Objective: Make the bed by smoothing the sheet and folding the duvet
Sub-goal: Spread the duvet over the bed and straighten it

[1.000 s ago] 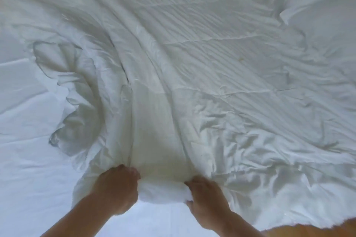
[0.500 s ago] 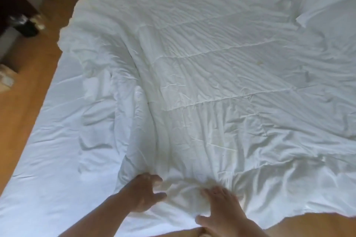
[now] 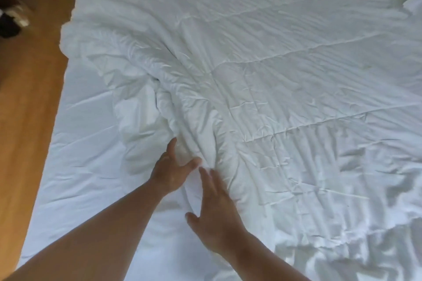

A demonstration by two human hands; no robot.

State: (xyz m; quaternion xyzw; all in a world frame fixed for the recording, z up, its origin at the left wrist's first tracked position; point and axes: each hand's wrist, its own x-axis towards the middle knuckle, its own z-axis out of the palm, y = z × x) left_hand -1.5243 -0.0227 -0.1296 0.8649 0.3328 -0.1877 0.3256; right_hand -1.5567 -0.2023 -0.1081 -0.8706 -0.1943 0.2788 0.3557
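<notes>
— duvet (image 3: 274,75), where did it lie?
— spread out white and creased, covering most of the sheet (image 3: 86,155), with its left edge bunched into thick folds. the sheet showed bare along the left side, next to the wooden floor (image 3: 27,98).
— and the hands?
— both were spread, gripping nothing. the left hand (image 3: 170,172) had straight fingers pointing up against the bunched folds, thumb out to the right. the right hand (image 3: 215,219) lay flat on the duvet's near edge, fingers together, thumb out to the left, fingertips close to the left thumb.
— anything else?
— a pillow (image 3: 414,3) corner at the far right, and a dark blurred thing (image 3: 10,23) on the floor, too unclear to name.
</notes>
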